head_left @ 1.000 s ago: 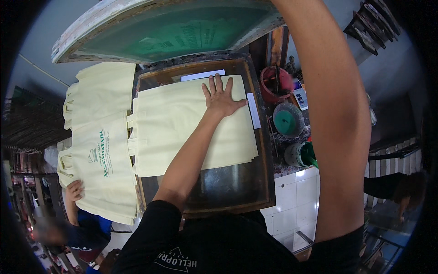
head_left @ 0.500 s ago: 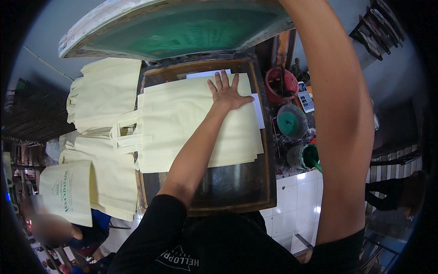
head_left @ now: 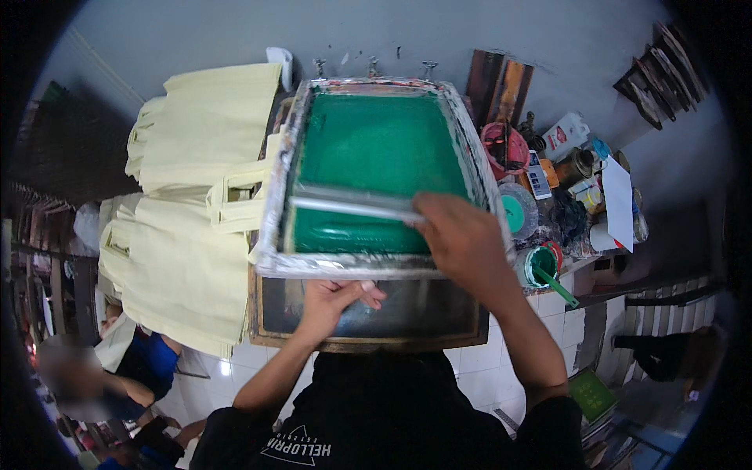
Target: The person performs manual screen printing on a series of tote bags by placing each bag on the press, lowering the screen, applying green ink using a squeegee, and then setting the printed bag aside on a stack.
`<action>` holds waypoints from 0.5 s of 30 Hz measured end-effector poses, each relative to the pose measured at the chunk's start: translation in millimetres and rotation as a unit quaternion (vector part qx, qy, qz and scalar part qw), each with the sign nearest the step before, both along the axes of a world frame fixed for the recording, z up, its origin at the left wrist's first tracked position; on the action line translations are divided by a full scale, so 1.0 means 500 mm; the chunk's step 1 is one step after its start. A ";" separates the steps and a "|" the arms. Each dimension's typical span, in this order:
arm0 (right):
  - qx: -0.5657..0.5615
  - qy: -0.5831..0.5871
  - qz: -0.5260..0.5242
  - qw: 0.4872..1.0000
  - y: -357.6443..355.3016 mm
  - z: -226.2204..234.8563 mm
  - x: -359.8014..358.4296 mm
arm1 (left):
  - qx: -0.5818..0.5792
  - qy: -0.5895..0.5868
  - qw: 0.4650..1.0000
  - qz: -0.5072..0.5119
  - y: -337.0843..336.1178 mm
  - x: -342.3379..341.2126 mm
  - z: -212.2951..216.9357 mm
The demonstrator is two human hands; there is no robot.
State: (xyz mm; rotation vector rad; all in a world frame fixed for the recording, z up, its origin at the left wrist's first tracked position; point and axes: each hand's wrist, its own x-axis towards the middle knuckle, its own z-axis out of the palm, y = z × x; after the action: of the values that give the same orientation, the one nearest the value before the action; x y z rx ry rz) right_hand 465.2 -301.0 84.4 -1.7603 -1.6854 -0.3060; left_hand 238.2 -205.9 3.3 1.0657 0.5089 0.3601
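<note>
A printing screen [head_left: 352, 272] with a whitish, stained frame and green ink across its mesh is down over the dark board. My right hand [head_left: 462, 239] is closed around the right end of a long squeegee [head_left: 352, 204], smeared by motion, which lies crosswise over the inked mesh. My left hand [head_left: 325, 305] is at the screen's near edge, above the bare front of the board [head_left: 392, 317]. Its thumb and some fingertips show, loosely apart, with nothing visible in them; the frame hides the rest. Cream bag handles [head_left: 235, 200] stick out left of the screen, whose frame covers the bag itself.
Stacks of cream bags [head_left: 180, 274] lie on the left. On the right stand a red bucket [head_left: 505, 149], a bowl of green ink [head_left: 515, 215], a tub with a green scoop [head_left: 544, 266], a phone [head_left: 539, 176] and bottles. Another person [head_left: 149, 368] is at lower left.
The raised screen has come down over the bag. My right arm has dropped from high up and now holds the squeegee. My left hand has left the bag for the screen's near edge.
</note>
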 end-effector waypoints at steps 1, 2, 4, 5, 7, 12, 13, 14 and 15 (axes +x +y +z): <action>-0.019 -0.024 -0.001 1.000 -0.004 -0.058 -0.012 | -0.042 0.015 0.999 0.015 -0.023 -0.010 -0.050; -0.037 -0.049 -0.006 0.998 -0.009 -0.111 -0.018 | -0.051 0.019 0.998 0.016 -0.035 -0.012 -0.088; -0.098 -0.055 -0.013 0.994 0.001 -0.133 -0.026 | -0.066 0.027 0.997 0.027 -0.047 -0.012 -0.121; -0.142 -0.036 -0.022 0.989 0.007 -0.137 -0.021 | -0.069 0.049 0.996 0.030 -0.052 -0.018 -0.134; -0.176 -0.004 -0.018 0.984 0.021 -0.122 -0.012 | -0.074 0.092 0.992 0.035 -0.050 -0.017 -0.123; -0.305 0.063 0.035 0.950 0.010 -0.058 -0.011 | -0.065 0.086 0.994 0.029 -0.047 -0.026 -0.128; -0.288 0.051 0.037 0.956 0.000 -0.068 -0.021 | -0.061 0.086 0.994 0.030 -0.047 -0.024 -0.127; -0.270 0.040 0.040 0.961 -0.012 -0.087 -0.039 | -0.062 0.083 0.994 0.026 -0.049 -0.024 -0.127; -0.252 0.028 0.044 0.966 -0.021 -0.098 -0.056 | -0.062 0.080 0.995 0.022 -0.049 -0.025 -0.127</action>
State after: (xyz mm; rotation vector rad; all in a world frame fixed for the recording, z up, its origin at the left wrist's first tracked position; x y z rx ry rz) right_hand 437.1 -311.3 35.6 -2.0146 -1.9076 0.2343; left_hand 225.7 -230.4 -60.1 0.9681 0.6899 0.2787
